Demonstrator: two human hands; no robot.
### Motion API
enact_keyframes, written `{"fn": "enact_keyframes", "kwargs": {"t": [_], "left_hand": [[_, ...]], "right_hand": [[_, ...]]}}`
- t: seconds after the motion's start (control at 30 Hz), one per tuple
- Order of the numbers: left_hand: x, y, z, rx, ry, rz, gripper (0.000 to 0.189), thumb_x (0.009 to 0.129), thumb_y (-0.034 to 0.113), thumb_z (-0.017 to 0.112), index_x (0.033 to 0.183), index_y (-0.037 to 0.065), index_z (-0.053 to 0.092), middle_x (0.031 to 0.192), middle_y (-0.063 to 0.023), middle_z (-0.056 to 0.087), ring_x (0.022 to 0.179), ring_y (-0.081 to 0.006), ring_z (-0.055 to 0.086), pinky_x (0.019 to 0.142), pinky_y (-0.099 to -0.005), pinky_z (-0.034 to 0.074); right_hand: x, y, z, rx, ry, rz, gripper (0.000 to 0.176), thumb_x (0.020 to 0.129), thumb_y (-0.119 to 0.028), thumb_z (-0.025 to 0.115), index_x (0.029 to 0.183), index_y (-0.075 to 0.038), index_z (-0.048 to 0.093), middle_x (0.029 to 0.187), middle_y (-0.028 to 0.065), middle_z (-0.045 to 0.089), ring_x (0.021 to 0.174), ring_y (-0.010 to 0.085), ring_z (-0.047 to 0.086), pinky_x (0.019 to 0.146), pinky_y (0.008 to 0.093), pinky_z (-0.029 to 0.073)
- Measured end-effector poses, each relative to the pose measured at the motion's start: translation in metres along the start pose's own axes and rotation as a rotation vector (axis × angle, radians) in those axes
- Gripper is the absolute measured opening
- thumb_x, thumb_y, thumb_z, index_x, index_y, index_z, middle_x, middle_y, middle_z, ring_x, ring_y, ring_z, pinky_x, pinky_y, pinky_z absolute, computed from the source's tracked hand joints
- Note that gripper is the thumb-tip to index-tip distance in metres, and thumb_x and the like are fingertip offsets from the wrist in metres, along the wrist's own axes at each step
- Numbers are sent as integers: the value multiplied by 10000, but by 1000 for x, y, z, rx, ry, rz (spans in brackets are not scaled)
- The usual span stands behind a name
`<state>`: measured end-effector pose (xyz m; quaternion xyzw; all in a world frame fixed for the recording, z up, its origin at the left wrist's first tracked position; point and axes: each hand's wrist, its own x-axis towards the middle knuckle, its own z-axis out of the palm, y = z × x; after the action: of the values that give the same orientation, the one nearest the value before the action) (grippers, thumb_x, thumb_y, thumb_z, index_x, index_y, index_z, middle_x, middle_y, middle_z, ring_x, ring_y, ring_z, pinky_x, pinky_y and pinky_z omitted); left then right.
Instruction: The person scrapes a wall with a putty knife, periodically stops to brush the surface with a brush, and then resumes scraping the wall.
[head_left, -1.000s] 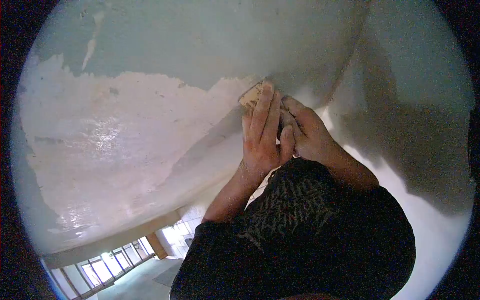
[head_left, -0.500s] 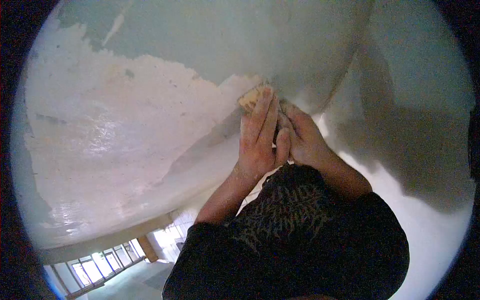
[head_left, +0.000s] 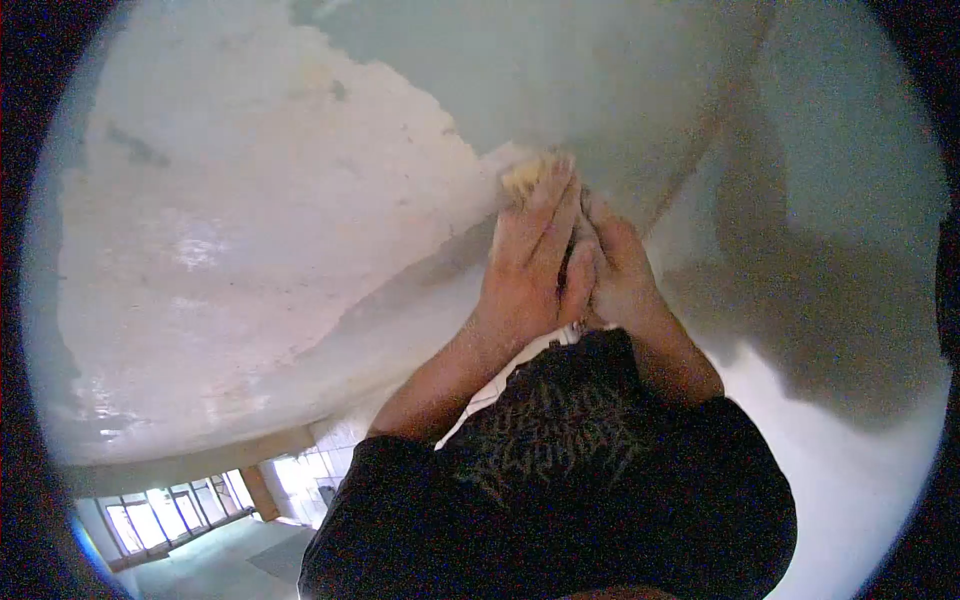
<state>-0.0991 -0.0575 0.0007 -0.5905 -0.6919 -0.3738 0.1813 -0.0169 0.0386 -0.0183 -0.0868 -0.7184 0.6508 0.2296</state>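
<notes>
A worn yellowish block (head_left: 520,181) with a rough, spotted face is pressed against the wall in the middle of the view. My left hand (head_left: 530,255) lies over it, its long fingers together and stretched up along it, the thumb pointing up beside the palm. Close against it on the right is my right hand (head_left: 622,265), fingers curled inward and closed; what they grip is mostly hidden between the two hands. The block sits by the edge where a whitish patch (head_left: 280,190) meets the grey-green wall surface (head_left: 520,80).
A dark line (head_left: 690,180) like a corner or seam runs down to the right of my hands. My shadow (head_left: 820,310) falls on the right-hand surface. Low at left, beneath the wall's lower edge, are a windowed railing (head_left: 180,515) and a floor (head_left: 215,560).
The view has shifted somewhat. Both hands and the block have moved slightly to the right in the view and stay together; the block looks blurred now.
</notes>
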Motion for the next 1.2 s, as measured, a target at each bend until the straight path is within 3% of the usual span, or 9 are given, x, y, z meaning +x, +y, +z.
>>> {"fn": "enact_keyframes", "kwargs": {"t": [0.13,0.23,0.53,0.63,0.73,0.83,1.0,1.13,1.2], "left_hand": [[-18,-3,-5,-100,-46,-87,460,835,165,488,1239,-53,456,1316,-257,394,1215,-405,394,1005,-446,309],[-23,-1,-22,27,-16,1,502,812,168,540,1242,-68,433,1325,-235,381,1018,-362,495,810,-398,426],[-21,8,-43,167,39,-104,548,793,281,554,1241,-25,474,1352,-177,384,946,-293,492,818,-398,379],[-21,7,-33,218,59,-120,535,799,290,531,1246,-1,481,1357,-130,399,918,-285,484,801,-399,372],[-16,7,-34,293,34,-109,514,804,292,509,1242,23,495,1358,-104,405,894,-273,478,808,-400,359],[-14,6,-34,246,81,-73,496,812,295,482,1232,33,510,1355,-97,410,872,-260,473,808,-398,348],[-5,3,-35,262,82,-63,474,824,278,460,1221,26,518,1341,-88,428,885,-250,476,817,-386,334],[-1,3,-35,258,105,-40,472,825,279,462,1221,28,519,1346,-87,424,879,-249,474,815,-386,331],[1,3,-35,231,119,-37,465,824,272,467,1220,34,521,1348,-84,422,858,-247,471,806,-386,330]], "right_hand": [[-1,8,17,-142,113,-286,297,936,-219,356,1155,-48,458,844,115,564,735,193,578,657,345,476],[-10,-17,17,-40,-48,30,293,931,-197,378,1183,-59,438,843,98,567,710,186,568,654,340,476],[-3,-22,46,409,45,55,281,952,-192,401,1221,-115,426,780,24,574,452,90,470,351,229,379],[0,-20,32,423,19,352,258,959,-223,393,1176,-111,475,775,44,579,473,95,486,375,239,399],[2,-20,31,181,28,320,263,962,-239,377,1138,-89,503,778,65,583,499,81,497,374,226,399],[6,-12,36,22,159,-253,281,959,-250,384,1136,-62,496,785,84,585,533,104,531,411,241,428],[10,-60,23,88,-15,425,297,956,-253,384,1129,-38,491,828,104,583,642,172,592,532,271,471],[11,-50,26,8,76,116,291,953,-241,387,1138,-40,487,819,109,589,652,180,597,551,284,475],[11,-69,22,123,24,455,289,948,-232,396,1135,-34,493,844,134,600,711,211,604,625,314,480]]}}
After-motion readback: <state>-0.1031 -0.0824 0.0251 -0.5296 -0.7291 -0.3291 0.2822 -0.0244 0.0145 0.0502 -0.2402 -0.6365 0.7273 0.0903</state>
